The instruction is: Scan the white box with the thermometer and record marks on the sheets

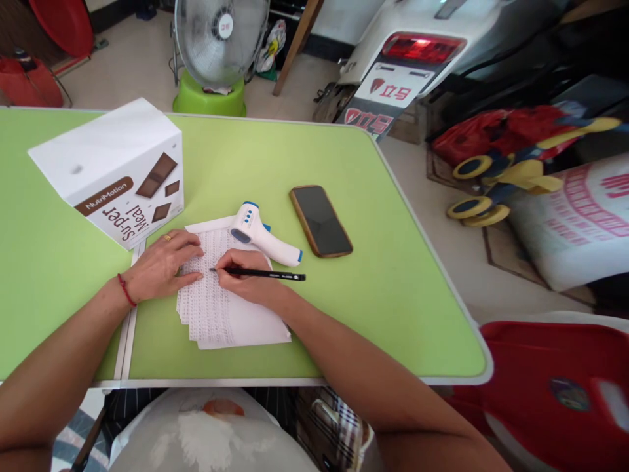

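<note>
A stack of white sheets (221, 321) covered in small printed rows lies on the green table (393, 288). My right hand (246, 278) pinches a black pen (275, 275), its tip touching the top sheet. My left hand (164, 265) lies flat on the sheets' left edge, fingers stretched out, with a ring and a red wrist cord. A white and blue infrared thermometer (263, 236) rests across the top of the sheets, just beyond my right hand.
A smartphone (320, 220) in a brown case lies face up right of the thermometer. A white NutriMotion Super Meal box (113, 170) stands at the left. Beyond the table are a fan (219, 39), a scooter's rear (407, 59) and toys (511, 170).
</note>
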Demonstrator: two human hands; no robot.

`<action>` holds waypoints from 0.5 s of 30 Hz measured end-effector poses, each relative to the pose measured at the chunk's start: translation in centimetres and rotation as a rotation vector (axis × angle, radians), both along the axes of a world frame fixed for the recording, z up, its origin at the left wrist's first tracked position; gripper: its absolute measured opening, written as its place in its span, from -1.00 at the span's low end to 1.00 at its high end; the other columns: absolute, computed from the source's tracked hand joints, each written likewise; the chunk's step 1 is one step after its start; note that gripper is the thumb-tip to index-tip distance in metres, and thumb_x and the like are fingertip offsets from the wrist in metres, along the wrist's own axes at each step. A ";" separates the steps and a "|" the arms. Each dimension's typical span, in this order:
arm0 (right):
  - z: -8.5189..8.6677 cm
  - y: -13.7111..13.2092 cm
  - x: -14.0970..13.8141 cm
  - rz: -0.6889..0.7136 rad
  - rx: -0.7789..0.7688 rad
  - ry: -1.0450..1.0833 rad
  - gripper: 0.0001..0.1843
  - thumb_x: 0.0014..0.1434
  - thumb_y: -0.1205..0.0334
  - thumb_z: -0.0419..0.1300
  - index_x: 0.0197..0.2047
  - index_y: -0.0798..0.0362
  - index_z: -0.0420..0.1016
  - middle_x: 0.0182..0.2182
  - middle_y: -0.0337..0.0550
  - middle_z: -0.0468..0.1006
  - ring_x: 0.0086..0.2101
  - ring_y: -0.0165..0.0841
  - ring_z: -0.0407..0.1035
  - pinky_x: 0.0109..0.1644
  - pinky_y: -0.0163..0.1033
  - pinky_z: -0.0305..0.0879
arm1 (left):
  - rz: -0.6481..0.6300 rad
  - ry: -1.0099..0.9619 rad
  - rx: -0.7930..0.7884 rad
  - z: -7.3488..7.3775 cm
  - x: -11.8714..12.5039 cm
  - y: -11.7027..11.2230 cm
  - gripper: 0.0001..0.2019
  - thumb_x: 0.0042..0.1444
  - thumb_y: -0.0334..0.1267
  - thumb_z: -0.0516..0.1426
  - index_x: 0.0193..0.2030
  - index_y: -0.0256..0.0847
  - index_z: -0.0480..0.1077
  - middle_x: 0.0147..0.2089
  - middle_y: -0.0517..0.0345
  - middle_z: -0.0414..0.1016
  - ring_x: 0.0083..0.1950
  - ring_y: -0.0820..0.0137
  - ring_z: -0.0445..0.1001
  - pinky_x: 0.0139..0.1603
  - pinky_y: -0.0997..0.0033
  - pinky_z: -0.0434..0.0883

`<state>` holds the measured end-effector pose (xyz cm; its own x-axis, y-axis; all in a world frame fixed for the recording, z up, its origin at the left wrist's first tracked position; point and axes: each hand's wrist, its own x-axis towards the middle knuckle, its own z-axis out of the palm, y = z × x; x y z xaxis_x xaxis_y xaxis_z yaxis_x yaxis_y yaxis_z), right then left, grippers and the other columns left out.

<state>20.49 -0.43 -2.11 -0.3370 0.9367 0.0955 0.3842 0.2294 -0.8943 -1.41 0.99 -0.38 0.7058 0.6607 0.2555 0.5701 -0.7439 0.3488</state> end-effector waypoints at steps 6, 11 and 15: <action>-0.1 0.3 0.0 -0.058 0.025 0.003 -0.94 -0.09 0.34 0.14 -0.51 0.03 0.43 -0.59 -0.30 0.49 -0.56 -0.47 0.29 -0.48 -0.35 0.19 | 0.006 0.007 -0.013 0.0 0.0 0.0 -0.74 0.25 -0.17 0.13 -0.02 -0.30 0.41 0.06 -0.15 0.41 0.10 0.10 0.38 0.15 0.01 0.36; -0.4 0.2 0.0 -0.059 0.084 -0.035 -0.94 -0.06 0.34 0.14 -0.51 0.02 0.42 -0.58 -0.32 0.49 -0.56 -0.47 0.29 -0.45 -0.34 0.21 | -0.003 0.002 -0.001 0.0 0.0 0.0 -0.73 0.26 -0.17 0.13 -0.02 -0.32 0.40 0.06 -0.16 0.40 0.09 0.09 0.38 0.14 0.02 0.37; -0.5 0.1 0.0 -0.029 0.186 -0.023 -0.92 -0.03 0.36 0.12 -0.49 0.03 0.42 -0.59 -0.32 0.48 -0.58 -0.48 0.28 -0.48 -0.35 0.20 | -0.008 -0.001 0.010 0.2 -0.1 0.0 -0.73 0.25 -0.18 0.15 -0.03 -0.34 0.41 0.05 -0.17 0.40 0.10 0.09 0.38 0.14 0.03 0.37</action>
